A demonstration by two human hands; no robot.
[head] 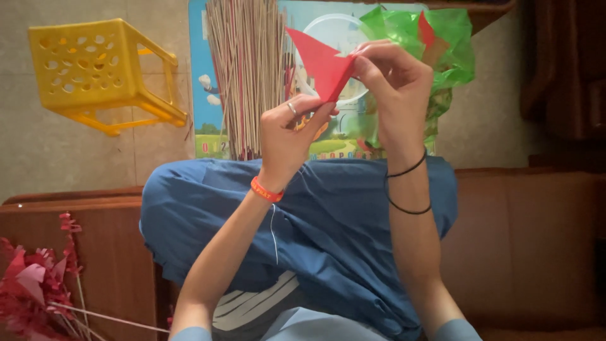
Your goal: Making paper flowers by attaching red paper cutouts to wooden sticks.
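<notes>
Held up over a blue-clad lap, a folded red paper piece [322, 63] is pinched closed between the fingertips of both hands, left hand [290, 142] below and right hand [394, 85] above, where an uneven pull could tear the crease.

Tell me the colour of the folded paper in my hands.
Red; the folded paper shows best in the head view.

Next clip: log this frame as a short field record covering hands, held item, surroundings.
left hand: pinches the lower edge of the red paper piece
right hand: pinches the paper's right tip
lap: blue cloth
floor ahead: bundle of thin sticks, green plastic bag, yellow plastic stool tipped over
lower left: red paper flowers on sticks
</notes>
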